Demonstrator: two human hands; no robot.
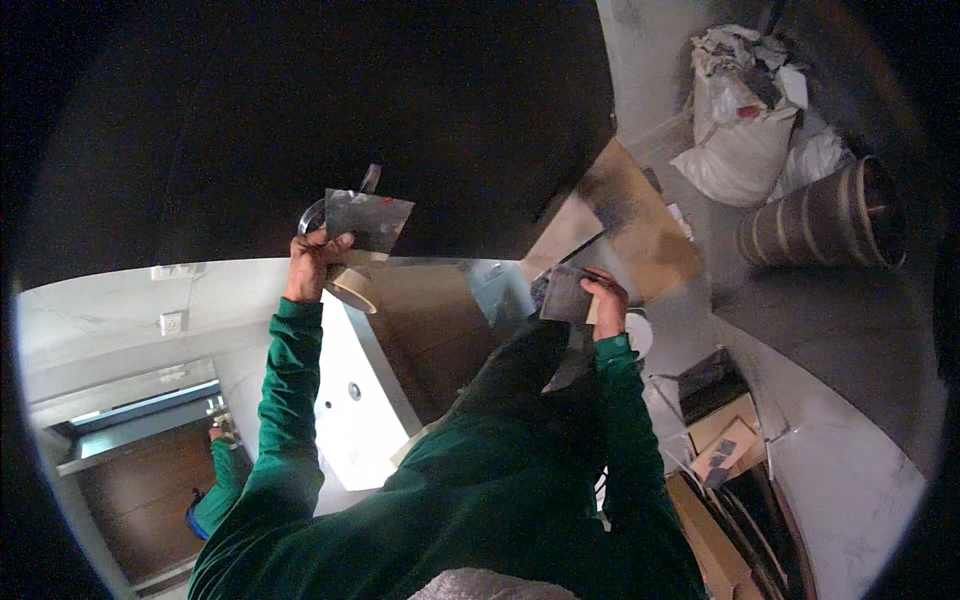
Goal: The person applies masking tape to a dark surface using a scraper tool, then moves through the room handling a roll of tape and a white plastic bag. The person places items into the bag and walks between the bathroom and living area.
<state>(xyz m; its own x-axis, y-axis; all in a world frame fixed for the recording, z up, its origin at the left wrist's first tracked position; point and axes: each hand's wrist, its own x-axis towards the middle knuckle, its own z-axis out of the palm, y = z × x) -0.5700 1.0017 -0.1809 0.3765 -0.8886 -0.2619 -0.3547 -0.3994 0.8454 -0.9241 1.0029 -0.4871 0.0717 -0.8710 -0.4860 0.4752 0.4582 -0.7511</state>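
My left hand is raised at the lower edge of a large black surface. Its thumb and fingers are closed on a thin grey rectangular plate with a small red mark. A shiny curved metal piece shows beside the plate; I cannot tell whether it is held too. Just below the hand is a tan ring like a tape roll, partly hidden. Lower and to the right, my right hand grips a flat dark grey piece with a pale yellow edge. What its fingers hide I cannot see.
Cardboard lies on the floor at right. Beyond it stand a stuffed white sack and a ribbed brown bin on its side. A white cabinet-like panel is left of my body. Boards lean at lower right.
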